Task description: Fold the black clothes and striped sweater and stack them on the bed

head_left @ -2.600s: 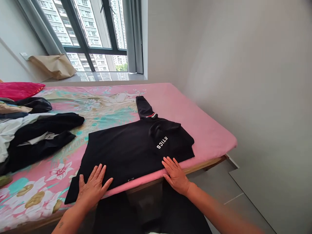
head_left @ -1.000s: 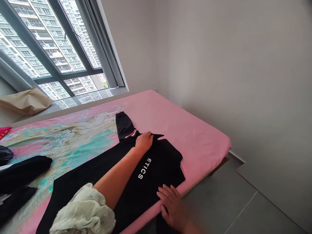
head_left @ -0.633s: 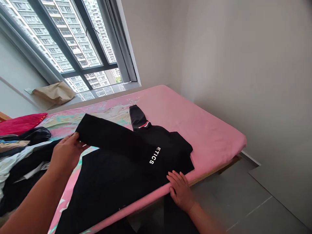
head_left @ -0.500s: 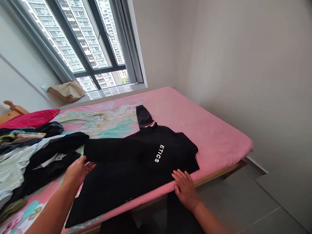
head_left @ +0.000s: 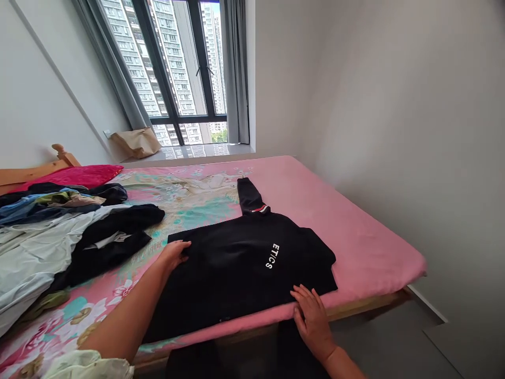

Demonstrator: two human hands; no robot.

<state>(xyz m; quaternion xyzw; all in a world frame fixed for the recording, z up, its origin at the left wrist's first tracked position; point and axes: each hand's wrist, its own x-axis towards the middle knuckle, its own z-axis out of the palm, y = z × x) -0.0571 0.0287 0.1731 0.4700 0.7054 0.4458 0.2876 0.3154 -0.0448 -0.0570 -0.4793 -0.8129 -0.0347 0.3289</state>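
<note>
A black shirt (head_left: 224, 273) with white letters on it lies spread along the near edge of the bed. One of its sleeves points away from me, with a red and white striped band near its base. At the shirt's left side, my left hand (head_left: 175, 253) is closed on the edge of the cloth, fingertips over the top. My right hand (head_left: 313, 318) rests at the near right edge of the shirt. Its fingers lie stretched out on the cloth, with the thumb apart, lower down by the side of the mattress.
A pile of clothes (head_left: 35, 242), white, black and other colours, lies on the left of the bed beside a red pillow (head_left: 79, 176). The bed's pink sheet (head_left: 355, 247) reaches the right-hand corner. Beyond are a brown paper bag (head_left: 136, 142) on the sill and a window.
My left hand has moved away from me along with the shirt's left edge, which now lies flatter. My right hand stays at the near edge. The camera view has turned left and levelled.
</note>
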